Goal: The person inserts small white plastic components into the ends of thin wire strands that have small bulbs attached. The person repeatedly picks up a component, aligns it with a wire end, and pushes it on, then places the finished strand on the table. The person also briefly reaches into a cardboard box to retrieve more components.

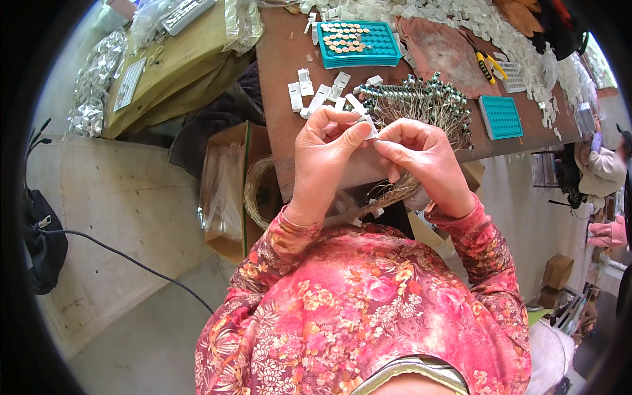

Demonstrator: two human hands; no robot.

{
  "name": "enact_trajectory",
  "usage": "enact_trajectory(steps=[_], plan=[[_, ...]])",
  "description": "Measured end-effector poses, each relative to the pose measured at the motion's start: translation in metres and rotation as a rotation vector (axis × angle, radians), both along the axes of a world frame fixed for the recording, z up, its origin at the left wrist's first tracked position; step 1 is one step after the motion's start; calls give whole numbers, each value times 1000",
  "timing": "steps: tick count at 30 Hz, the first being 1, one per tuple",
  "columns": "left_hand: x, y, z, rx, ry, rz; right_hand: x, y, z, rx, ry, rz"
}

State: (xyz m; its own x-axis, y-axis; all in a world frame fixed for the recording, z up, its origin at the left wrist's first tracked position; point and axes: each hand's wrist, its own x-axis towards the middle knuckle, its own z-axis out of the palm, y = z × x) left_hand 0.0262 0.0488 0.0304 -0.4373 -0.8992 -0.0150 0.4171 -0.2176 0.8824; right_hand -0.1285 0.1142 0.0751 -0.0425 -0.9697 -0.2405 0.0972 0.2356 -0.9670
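Note:
My left hand [326, 158] and my right hand [424, 158] meet above the near edge of a brown table [280, 79]. Together they pinch one small white plastic piece [366, 122] between thumbs and fingertips. Just beyond the hands lies a bundle of thin wires with small dark-and-silver ends [428, 99]. Several loose white plastic pieces [316, 92] lie on the table left of the bundle. A teal tray [359, 43] with round coppery discs stands further back.
A second, smaller teal tray [500, 116] and yellow-handled pliers [488, 66] lie at the right. A heap of white pieces [500, 29] covers the far right. An open cardboard box [227, 191] with a plastic bag stands left. A black cable [131, 260] crosses the floor.

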Motion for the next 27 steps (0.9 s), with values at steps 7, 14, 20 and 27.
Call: enact_trajectory(steps=[7, 14, 20, 27], plan=[[4, -6, -1, -57, -85, -49, -4, -5, -6, 122, -231, -43], [-4, 3, 0, -9, -52, 93, 8, -1, -9, 22, -82, 19], [-5, 4, -1, -79, -31, 128, 12, -1, -5, -98, 102, -70], [-2, 8, -1, -104, -8, 140, 14, -1, -2, -105, 112, -59]])
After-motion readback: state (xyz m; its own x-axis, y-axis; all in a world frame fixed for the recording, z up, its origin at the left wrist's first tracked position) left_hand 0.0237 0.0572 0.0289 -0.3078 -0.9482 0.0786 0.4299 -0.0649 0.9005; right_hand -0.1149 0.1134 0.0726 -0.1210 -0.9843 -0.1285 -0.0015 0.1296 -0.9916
